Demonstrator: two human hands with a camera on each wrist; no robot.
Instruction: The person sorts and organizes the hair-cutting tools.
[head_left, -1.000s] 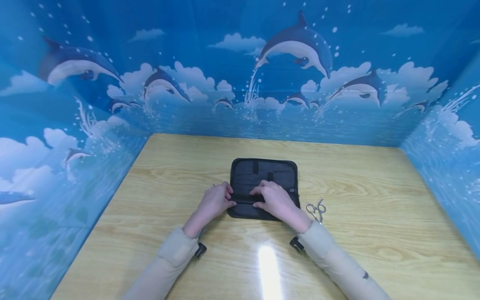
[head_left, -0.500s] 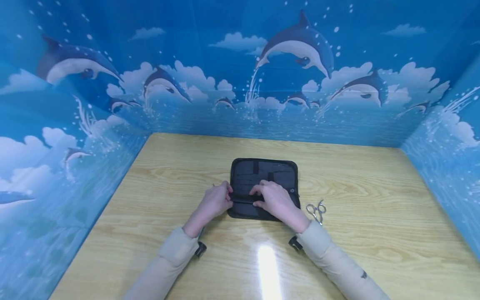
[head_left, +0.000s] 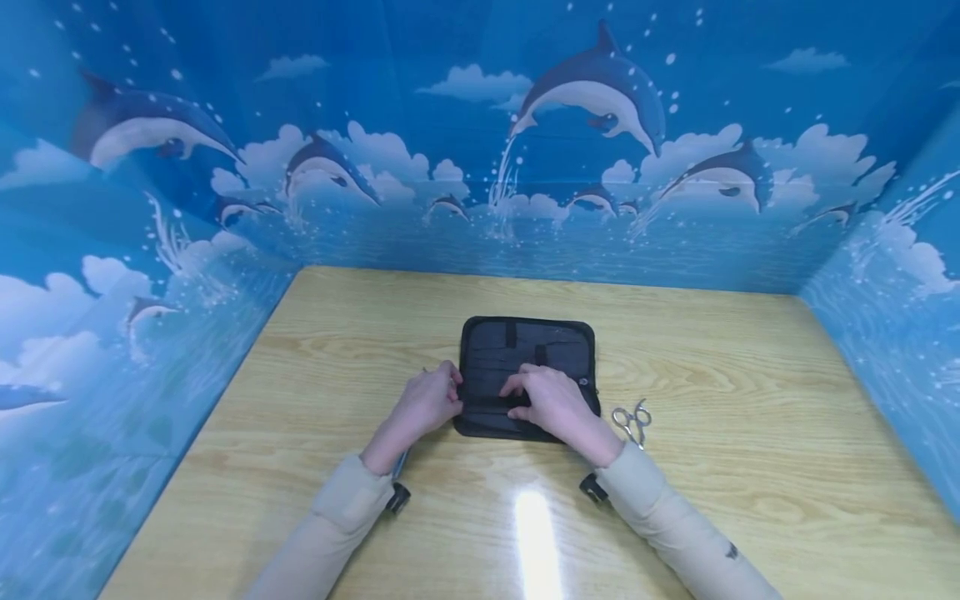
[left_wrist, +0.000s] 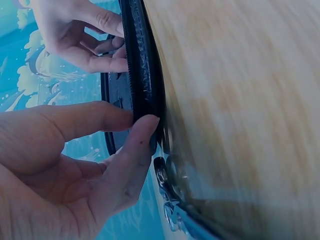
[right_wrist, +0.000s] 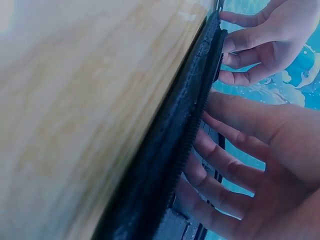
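A black zip case (head_left: 555,333) lies unfolded on the table, with loops and slots inside. My left hand (head_left: 422,404) is at its left edge; in the left wrist view thumb and forefinger pinch the zipped rim (left_wrist: 142,65). My right hand (head_left: 551,396) reaches over the right half, thumb and fingers apart, fingertips going down behind the zipper (right_wrist: 195,120). What those fingertips touch is hidden. Silver scissors (head_left: 632,421) lie just right of the case, partly behind my right sleeve.
A shiny metal tool (left_wrist: 172,210) lies left of the case, mostly hidden under my left wrist in the head view. The wood-grain table (head_left: 360,333) is enclosed by a blue dolphin-print backdrop (head_left: 450,167) at the back and sides.
My left hand has shifted slightly left, and its thumb has drawn back from the case's inside to its left edge. The right hand and the scissors stay where they were.
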